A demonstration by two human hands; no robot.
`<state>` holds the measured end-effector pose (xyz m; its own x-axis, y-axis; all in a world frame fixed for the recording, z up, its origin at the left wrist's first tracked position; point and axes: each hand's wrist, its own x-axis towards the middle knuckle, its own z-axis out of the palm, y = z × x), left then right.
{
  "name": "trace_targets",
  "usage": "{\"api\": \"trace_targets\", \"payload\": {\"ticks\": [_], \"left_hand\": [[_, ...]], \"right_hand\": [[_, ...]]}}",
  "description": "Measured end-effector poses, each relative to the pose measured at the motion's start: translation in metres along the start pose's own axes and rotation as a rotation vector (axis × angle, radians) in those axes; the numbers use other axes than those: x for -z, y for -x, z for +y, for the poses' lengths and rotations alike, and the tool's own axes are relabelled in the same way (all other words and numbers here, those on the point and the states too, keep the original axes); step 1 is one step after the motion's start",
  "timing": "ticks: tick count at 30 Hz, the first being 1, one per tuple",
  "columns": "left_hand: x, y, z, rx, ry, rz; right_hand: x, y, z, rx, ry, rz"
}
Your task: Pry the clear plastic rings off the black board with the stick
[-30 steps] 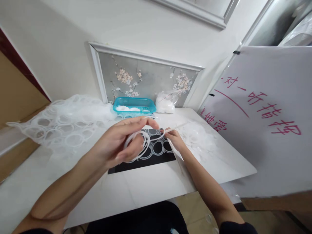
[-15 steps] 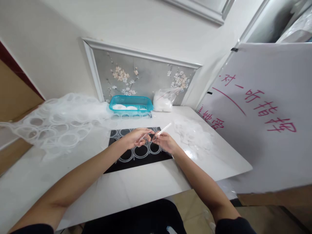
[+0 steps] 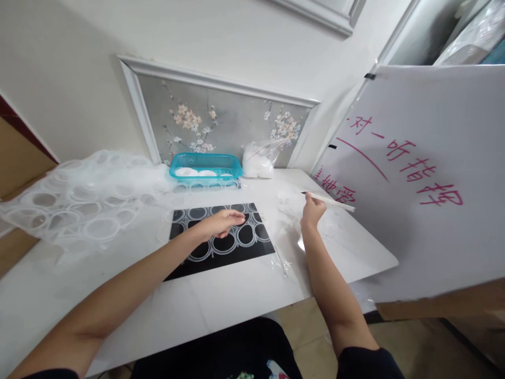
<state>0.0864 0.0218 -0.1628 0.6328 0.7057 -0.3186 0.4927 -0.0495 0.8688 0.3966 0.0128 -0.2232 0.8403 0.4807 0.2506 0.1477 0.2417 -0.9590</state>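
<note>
My right hand (image 3: pixel 313 209) is closed around a slim white stick-like tool (image 3: pixel 335 201) with a dark tip, above loose clear plastic scraps (image 3: pixel 292 208) on the table's right side. My left hand (image 3: pixel 224 222) hovers over a black mat (image 3: pixel 185 269), its fingers pressed together. Whether anything small sits between those fingers, I cannot make out. Across the mat lies a translucent sheet (image 3: pixel 246 235) with rows of ring outlines, partly hidden by my left hand and forearm.
A heap of translucent ring-cut sheets (image 3: pixel 102 226) covers the table's left side. Against the wall stand a blue plastic basket (image 3: pixel 205 158) with white round pieces (image 3: pixel 187 172) and a clear bag (image 3: pixel 258 160) of white material. A board with red writing (image 3: pixel 414 210) rises at the right.
My right hand has moved away from my left, rightward, carrying the white tool, which now points to the right. My left hand stays over the mat. The view has shifted slightly.
</note>
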Motion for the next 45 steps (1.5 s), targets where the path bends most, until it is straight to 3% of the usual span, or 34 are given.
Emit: {"api": "trace_targets", "payload": {"ticks": [3, 9, 12, 19, 30, 37, 45], "left_hand": [[-0.005, -0.001, -0.006, -0.073, -0.215, 0.017], [-0.029, 0.0, -0.018, -0.248, -0.612, 0.078], [-0.04, 0.001, -0.022, -0.29, -0.733, 0.074], [-0.046, -0.002, -0.025, -0.322, -0.914, 0.114], [-0.051, -0.002, -0.022, -0.34, -1.02, 0.114], [-0.054, -0.016, -0.016, -0.338, -1.085, 0.167], [-0.05, -0.026, -0.013, -0.337, -1.075, 0.076]], "right_hand": [[0.002, 0.002, -0.005, 0.038, 0.137, -0.105], [-0.017, 0.036, -0.01, -0.027, 0.28, -0.812], [-0.028, 0.055, -0.008, -0.047, 0.292, -1.008], [-0.033, 0.061, -0.004, -0.038, 0.313, -1.003], [-0.033, 0.058, 0.006, 0.041, 0.422, -0.994], [-0.036, 0.063, -0.004, 0.191, 0.587, -0.974], [-0.029, 0.083, -0.017, 0.415, 0.797, -0.944]]}}
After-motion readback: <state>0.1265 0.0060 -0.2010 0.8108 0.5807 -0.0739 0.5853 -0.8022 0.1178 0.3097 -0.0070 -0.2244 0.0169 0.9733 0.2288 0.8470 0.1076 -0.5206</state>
